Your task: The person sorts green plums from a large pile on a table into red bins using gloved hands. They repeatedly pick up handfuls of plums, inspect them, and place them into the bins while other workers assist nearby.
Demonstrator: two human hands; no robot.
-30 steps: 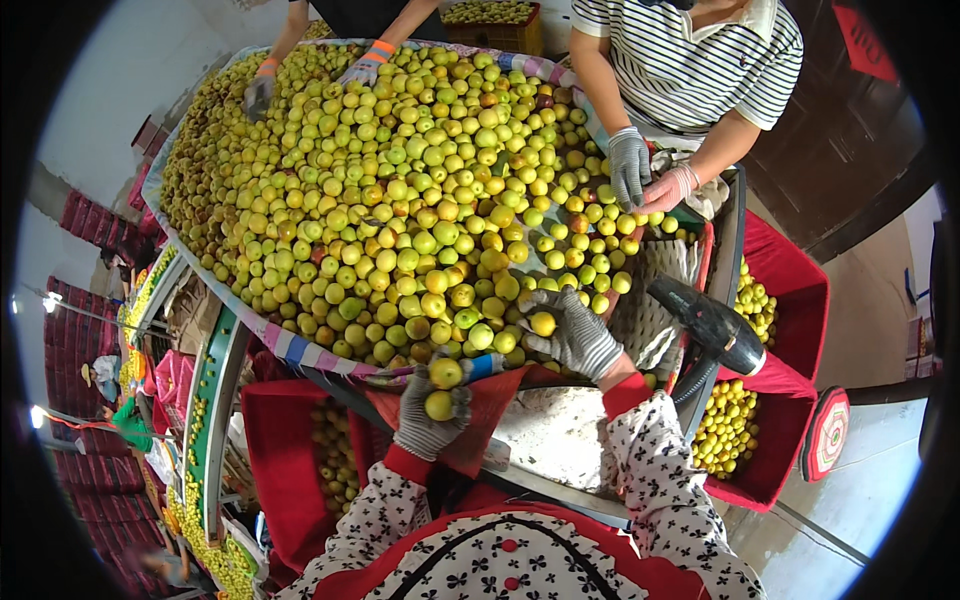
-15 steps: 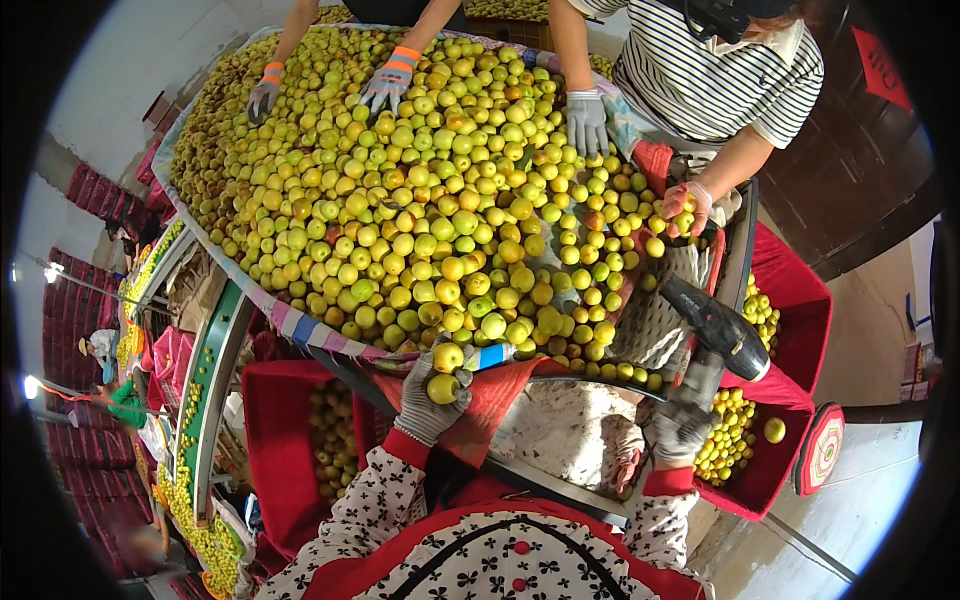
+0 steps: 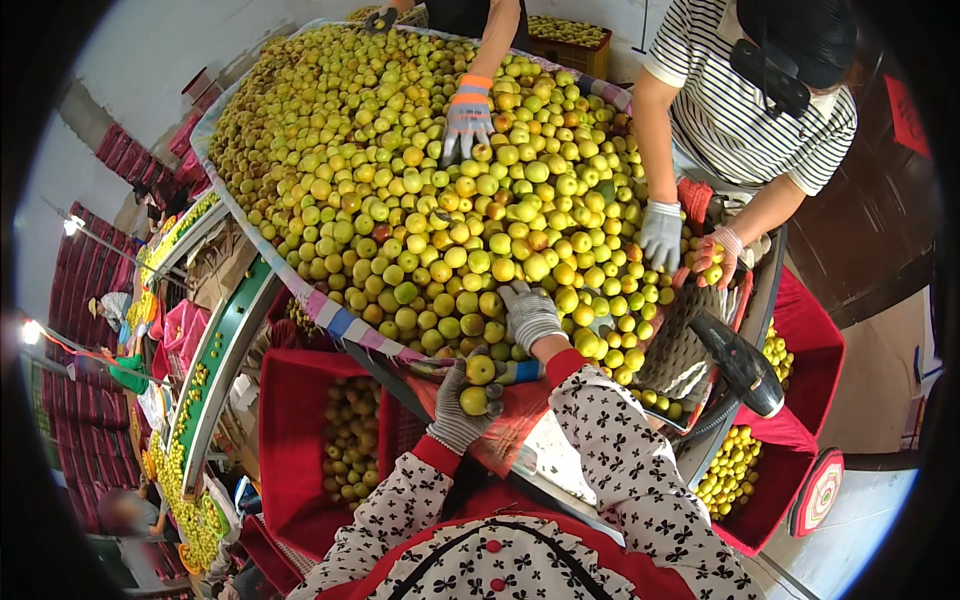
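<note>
Two fruits (image 3: 480, 370) in my left grip (image 3: 458, 415), my right grip (image 3: 530, 316) on the heap (image 3: 404, 293).
The left closed around the yellow-green pair at the near edge of the striped cloth (image 3: 341, 323); the right reached across that edge, and I could not tell whether it pinched a fruit. It had open room over the heap toward a co-worker's grey glove (image 3: 661, 236). Half a second earlier, my right was beside the black blower (image 3: 742, 368).

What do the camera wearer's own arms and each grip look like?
The left grip and right grip wear grey gloves with grey-and-white striped wrists. The white sleeves bear black clover-like motifs and end in red cuffs.
</note>
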